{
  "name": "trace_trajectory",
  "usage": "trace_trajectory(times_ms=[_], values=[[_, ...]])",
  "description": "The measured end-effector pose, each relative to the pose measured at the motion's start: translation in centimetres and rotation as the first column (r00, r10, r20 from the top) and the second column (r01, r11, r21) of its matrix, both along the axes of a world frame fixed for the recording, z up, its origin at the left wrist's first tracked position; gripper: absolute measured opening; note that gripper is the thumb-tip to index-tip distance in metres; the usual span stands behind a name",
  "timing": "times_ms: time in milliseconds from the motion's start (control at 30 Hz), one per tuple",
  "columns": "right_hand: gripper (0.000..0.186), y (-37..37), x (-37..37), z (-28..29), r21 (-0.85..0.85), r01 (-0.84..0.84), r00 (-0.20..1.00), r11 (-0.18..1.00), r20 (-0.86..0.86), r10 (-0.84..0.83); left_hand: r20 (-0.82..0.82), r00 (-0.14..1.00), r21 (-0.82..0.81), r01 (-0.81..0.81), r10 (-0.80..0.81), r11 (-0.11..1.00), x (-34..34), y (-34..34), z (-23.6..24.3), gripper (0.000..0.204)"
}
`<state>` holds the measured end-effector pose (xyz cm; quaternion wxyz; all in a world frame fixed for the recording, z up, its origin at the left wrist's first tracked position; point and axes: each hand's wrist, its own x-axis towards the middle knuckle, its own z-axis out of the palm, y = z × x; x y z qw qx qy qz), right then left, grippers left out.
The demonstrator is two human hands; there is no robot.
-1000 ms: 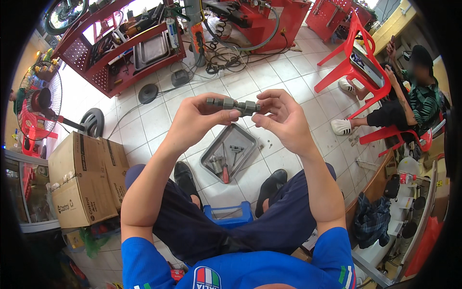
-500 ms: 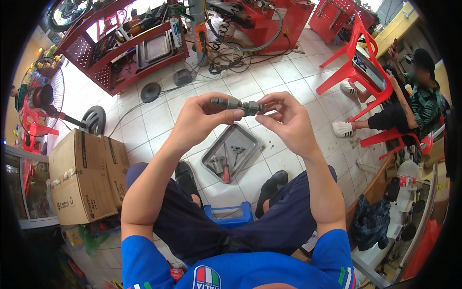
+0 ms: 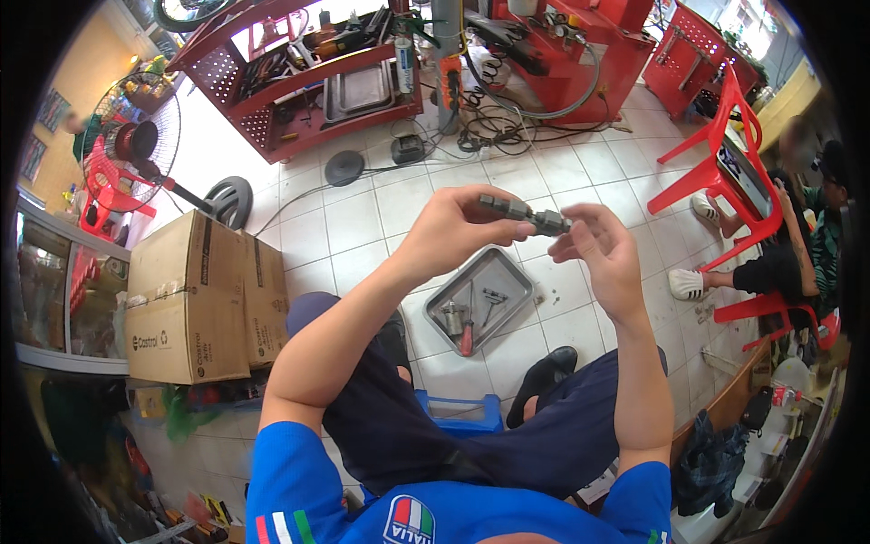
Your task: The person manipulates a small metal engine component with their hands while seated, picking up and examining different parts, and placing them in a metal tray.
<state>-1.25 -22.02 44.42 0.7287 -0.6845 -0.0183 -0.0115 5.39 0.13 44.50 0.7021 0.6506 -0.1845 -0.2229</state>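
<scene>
My left hand (image 3: pixel 462 227) is closed round one end of a dark metal fitting (image 3: pixel 512 209) with hexagonal sections, its thumb lying along the lower side. My right hand (image 3: pixel 598 249) has curled fingers at the fitting's other end, thumb raised beside it. Below them, on the tiles, a grey metal tray (image 3: pixel 435 300) holds a red-handled screwdriver (image 3: pixel 467 340), a T-shaped tool (image 3: pixel 489 302) and a silvery cylindrical part (image 3: pixel 453 317).
Cardboard boxes (image 3: pixel 186 308) stand left, beside a fan (image 3: pixel 127 136). A red tool cart (image 3: pixel 263 122), red machine (image 3: pixel 589 63) and tangled cables are ahead. At right, a seated person (image 3: pixel 811 236) is beside red chairs (image 3: pixel 725 159). A blue stool (image 3: pixel 458 408) is under me.
The view has swung left, so the surroundings sit further right in the picture. My right thumb is now more upright at the fitting's end; both hands stay around the part.
</scene>
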Motion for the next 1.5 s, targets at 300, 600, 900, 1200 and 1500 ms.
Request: trace_trajectory(times_ms=[300, 600, 900, 1200, 1500], values=[[0.035, 0.1, -0.3, 0.4, -0.026, 0.024, 0.995, 0.999, 0.094, -0.021, 0.007, 1.0, 0.015, 0.0, -0.001, 1.0, 0.3, -0.2, -0.3, 0.031], [0.029, -0.5, -0.3, -0.2, -0.08, 0.015, 0.999, 0.997, 0.05, -0.011, 0.003, 1.0, -0.022, 0.018, -0.018, 1.0, 0.1, -0.4, -0.1, 0.032], [0.027, 0.4, -0.4, 0.1, -0.079, 0.078, 0.995, 0.994, 0.069, -0.072, 0.026, 0.999, 0.031, 0.021, -0.022, 0.999, -0.1, -0.1, -0.4, 0.031], [0.023, -0.1, -0.5, -0.8, -0.111, 0.023, 0.998, 0.994, 0.069, -0.016, 0.016, 1.0, 0.021, 0.006, -0.007, 1.0, -0.1, -0.2, -0.3, 0.031], [0.021, 0.4, -0.7, 0.4, -0.129, 0.078, 0.994, 0.989, 0.082, -0.068, 0.01, 1.0, -0.008, 0.016, -0.016, 1.0, 0.0, -0.3, -0.3, 0.032]])
